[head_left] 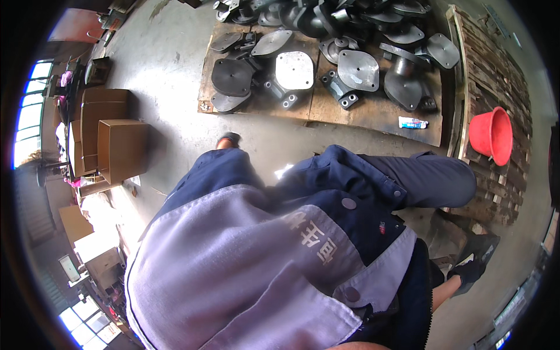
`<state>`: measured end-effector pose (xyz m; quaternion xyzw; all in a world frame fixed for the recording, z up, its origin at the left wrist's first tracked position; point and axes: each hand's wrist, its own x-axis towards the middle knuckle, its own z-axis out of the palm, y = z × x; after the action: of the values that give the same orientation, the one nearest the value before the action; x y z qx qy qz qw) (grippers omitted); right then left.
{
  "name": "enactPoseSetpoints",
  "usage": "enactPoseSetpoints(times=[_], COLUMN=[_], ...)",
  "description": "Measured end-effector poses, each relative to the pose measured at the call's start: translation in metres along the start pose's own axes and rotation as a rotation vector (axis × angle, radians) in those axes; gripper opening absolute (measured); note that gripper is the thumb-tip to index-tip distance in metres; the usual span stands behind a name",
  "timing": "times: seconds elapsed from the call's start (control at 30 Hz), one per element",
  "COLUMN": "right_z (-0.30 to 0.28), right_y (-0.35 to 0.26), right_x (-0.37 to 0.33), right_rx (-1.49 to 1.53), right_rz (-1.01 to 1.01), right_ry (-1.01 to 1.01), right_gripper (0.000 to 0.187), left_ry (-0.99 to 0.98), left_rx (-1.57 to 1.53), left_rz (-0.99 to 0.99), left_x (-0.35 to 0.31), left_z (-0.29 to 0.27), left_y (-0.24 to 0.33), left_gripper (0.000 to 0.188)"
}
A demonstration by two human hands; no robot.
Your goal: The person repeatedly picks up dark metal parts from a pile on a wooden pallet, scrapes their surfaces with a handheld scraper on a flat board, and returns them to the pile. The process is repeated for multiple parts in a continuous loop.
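One gloved hand (468,272) near one red bucket (493,134)

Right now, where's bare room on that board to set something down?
The board is bare along its near edge, left of the white tube. Its far half is crowded with metal castings. Bare floor lies between the board and the cardboard boxes.
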<state>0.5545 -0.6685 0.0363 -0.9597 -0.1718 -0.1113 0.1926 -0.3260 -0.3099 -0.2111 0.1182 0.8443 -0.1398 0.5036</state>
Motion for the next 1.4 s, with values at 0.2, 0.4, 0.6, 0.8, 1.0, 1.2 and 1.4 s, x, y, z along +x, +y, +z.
enactPoseSetpoints(times=[0.2,0.4,0.6,0.8,1.0,1.2,1.4], right_z=[0.017,0.028,0.014,-0.005,-0.02,-0.024,-0.037], right_y=[-0.057,0.015,-0.039,-0.027,-0.037,-0.02,-0.07], right_x=[-0.008,0.018,-0.01,-0.019,-0.03,-0.036,-0.034], right_rx=[0.406,0.239,0.722,0.858,0.975,1.06,1.16], right_rz=[0.216,0.025,0.334,0.442,0.453,0.544,0.427], right_ry=[0.064,0.089,0.033,0.043,0.141,0.212,0.206], right_gripper=[0.033,0.034,0.027,0.032,0.036,0.035,0.034], left_ry=[-0.192,-0.025,-0.005,-0.046,-0.083,-0.073,-0.045], left_rx=[0.401,0.641,0.955,1.127,1.131,1.235,1.278], left_rz=[0.458,0.672,0.81,0.919,1.127,0.972,0.963], left_x=[0.011,-0.18,-0.161,-0.178,-0.111,-0.133,-0.139], left_z=[0.118,0.155,0.169,0.185,0.215,0.234,0.235], left_y=[0.027,0.088,0.069,0.083,0.106,0.123,0.134], left_gripper=[0.027,0.036,0.04,0.039,0.025,0.025,0.025])
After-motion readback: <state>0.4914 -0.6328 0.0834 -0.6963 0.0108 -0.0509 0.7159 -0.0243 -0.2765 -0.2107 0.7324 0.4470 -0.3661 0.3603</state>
